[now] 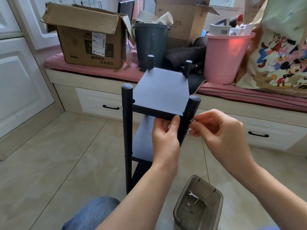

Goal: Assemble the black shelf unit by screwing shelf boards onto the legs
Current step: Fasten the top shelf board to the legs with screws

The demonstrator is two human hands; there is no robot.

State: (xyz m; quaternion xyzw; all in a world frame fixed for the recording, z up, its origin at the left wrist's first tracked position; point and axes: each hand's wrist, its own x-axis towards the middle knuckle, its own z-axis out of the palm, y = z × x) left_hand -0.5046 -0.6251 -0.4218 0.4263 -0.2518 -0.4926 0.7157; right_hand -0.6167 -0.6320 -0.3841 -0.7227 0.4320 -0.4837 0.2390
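The black shelf unit (159, 92) stands upright on the tiled floor, with round legs at its corners and several boards stacked one under another. My left hand (166, 135) grips the front edge of the top board (154, 112) close to the near right leg (192, 107), thumb on the edge. My right hand (219, 128) pinches a small silver screw (191, 120) against the outer side of that leg, level with the top board. The near left leg (127, 130) stands free of both hands.
A smoky plastic container (197, 206) on the floor at the lower right holds a small wrench, washers and screws. Behind the shelf runs a pink-cushioned bench with a cardboard box (88, 39), a dark bin (150, 44) and a pink bucket (226, 57). My knee (93, 213) is below.
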